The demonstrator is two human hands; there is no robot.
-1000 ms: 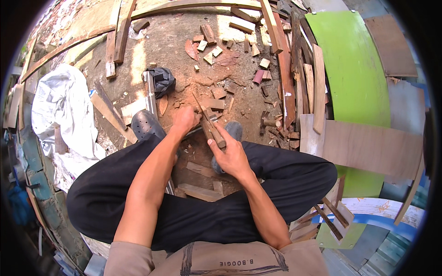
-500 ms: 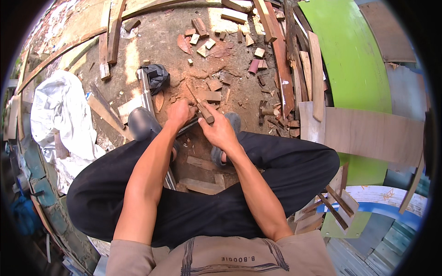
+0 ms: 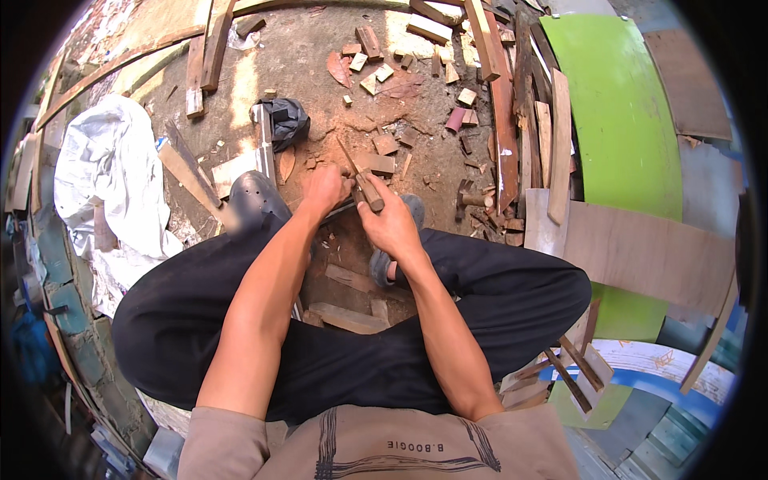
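My right hand (image 3: 390,222) is closed round the wooden handle of a tool (image 3: 369,194) with a narrow, pointed brown blade. The blade slants away to the far left, and its exact kind is hard to make out. Close beside it, my left hand (image 3: 326,187) has its fingers curled together near the blade's base; what they pinch is hidden. Both hands are low between my feet, just above a thin metal bar (image 3: 342,210). Right beyond them a short wood block (image 3: 374,163) lies on the dusty ground.
Several wood offcuts (image 3: 369,83) are scattered ahead. A black plastic bag (image 3: 290,124) sits past my left shoe (image 3: 258,194). White cloth (image 3: 104,160) lies at left. Long planks (image 3: 502,128) and a green panel (image 3: 620,112) line the right. Wood pieces (image 3: 348,318) lie between my legs.
The view has shifted slightly, so the ground and offcuts appear farther right. Both hands keep nearly the same pose, and my right hand still holds the wooden-handled tool.
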